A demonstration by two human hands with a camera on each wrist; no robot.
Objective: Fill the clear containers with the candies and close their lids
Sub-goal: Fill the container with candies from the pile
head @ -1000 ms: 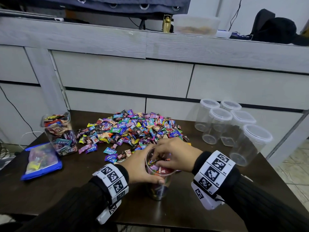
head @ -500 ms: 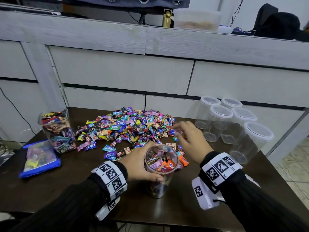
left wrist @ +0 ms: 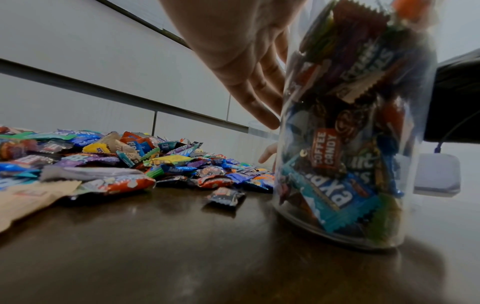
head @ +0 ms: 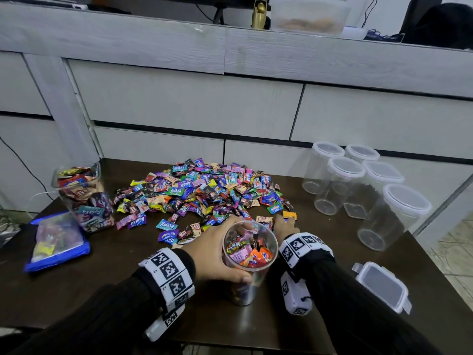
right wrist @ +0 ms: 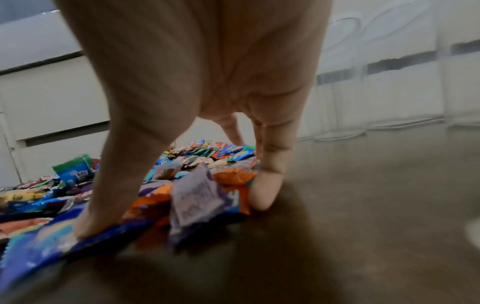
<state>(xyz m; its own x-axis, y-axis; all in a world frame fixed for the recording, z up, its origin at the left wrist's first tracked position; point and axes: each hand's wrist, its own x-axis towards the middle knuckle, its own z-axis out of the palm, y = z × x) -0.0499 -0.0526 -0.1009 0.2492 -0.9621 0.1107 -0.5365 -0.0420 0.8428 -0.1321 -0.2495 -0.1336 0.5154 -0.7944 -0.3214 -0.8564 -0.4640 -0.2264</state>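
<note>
Dim, soft indoor light; glare streaks the dark table [left wrist: 161,242], wrist views blurred, edges bowed.

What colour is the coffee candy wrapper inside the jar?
Orange with white lettering, coffee candy wrapper, clearest in the left wrist view.

Table [head: 76,290]: dark brown wood with a glossy top.
Blue-edged bag [head: 55,242]: flat clear packet with blue borders, lying at the table's left edge, colourful contents blurred.
Cabinet [head: 179,103]: pale grey wood-grain drawer fronts with dark gaps, standing behind the table.
Gold object [head: 259,12]: small, shiny, upright on the cabinet top.
Frosted tub [head: 309,15]: translucent box just right of the gold object, something tan inside.
Black fabric [head: 440,21]: dark heap at the cabinet top's far right.
Cable [head: 23,160]: thin black wire running down the left.
</note>
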